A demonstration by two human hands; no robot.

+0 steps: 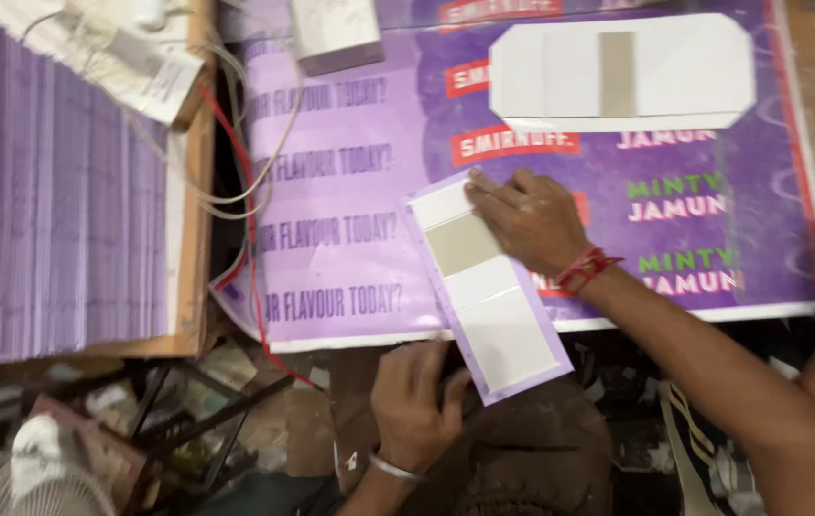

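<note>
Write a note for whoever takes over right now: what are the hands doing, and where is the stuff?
Left hand: grips the lower edge of the card.
Right hand: flat, pressing the card's top end.
Card: purple-edged with white and grey panels, on the purple poster, its lower end past the table edge.
Done: one white folded piece lies farther up.
Left: perhaps the stack of purple sheets on the left.
</note>
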